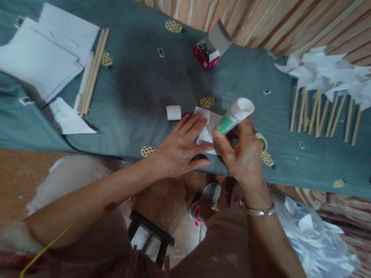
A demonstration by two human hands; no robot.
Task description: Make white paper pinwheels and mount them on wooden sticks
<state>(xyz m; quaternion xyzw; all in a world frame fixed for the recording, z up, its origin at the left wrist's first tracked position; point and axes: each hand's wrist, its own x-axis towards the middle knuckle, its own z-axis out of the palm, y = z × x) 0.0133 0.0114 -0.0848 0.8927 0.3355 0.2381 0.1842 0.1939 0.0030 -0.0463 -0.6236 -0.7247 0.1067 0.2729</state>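
Right hand (244, 154) grasps the glue tube (234, 115), nozzle tipped down onto the small paper piece (213, 117). Left hand (179, 147) lies flat and unclenched, pinning it. Gluing seems under way and calls for a steady squeeze.

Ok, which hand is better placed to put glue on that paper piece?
Likely right: the right hand holds the glue tube tilted over the paper piece, while the left hand lies flat, pinning it.
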